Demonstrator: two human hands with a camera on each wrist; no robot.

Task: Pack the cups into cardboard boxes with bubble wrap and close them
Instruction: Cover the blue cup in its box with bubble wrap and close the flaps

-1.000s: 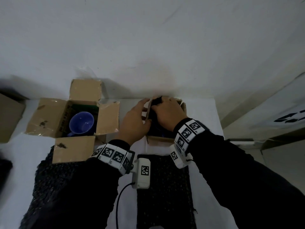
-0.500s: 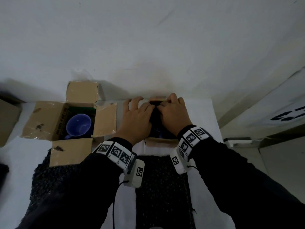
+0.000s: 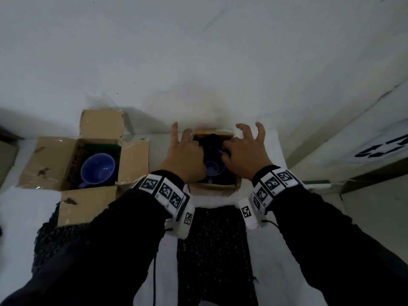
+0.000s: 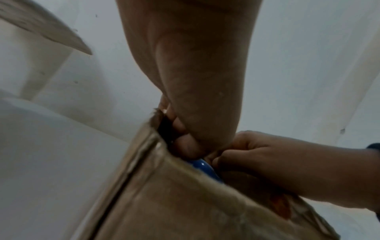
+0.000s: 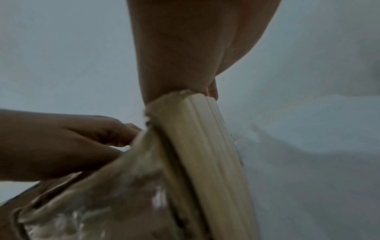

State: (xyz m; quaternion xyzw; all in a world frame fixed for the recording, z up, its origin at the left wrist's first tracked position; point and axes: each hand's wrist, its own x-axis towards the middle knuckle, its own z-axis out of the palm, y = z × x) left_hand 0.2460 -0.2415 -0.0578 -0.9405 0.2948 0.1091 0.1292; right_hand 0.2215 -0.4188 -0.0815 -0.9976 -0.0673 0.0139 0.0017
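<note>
A small cardboard box [image 3: 215, 189] stands against the wall with a blue cup [image 3: 212, 170] inside, packed round with dark bubble wrap [image 3: 213, 139]. My left hand [image 3: 185, 157] reaches in from the left; thumb and inner fingers curl onto the wrap, outer fingers lifted. My right hand [image 3: 245, 152] does the same from the right, its outer fingers spread above the rim. The left wrist view shows my left hand [image 4: 195, 97] digging into the box [image 4: 185, 203] beside the cup's rim [image 4: 203, 167]. A second blue cup [image 3: 98, 170] sits in the larger open box [image 3: 42, 164].
Two dark sheets of wrap [image 3: 212, 239] [image 3: 48, 235] lie on the white table near me. Another cardboard box [image 3: 6, 160] shows at the far left. The wall is right behind both boxes, and the table's right edge [image 3: 281, 155] is close to the small box.
Both hands lay together over the small box, hiding its inside. They have since parted to its two sides, outer fingers lifted, and the blue cup shows between them.
</note>
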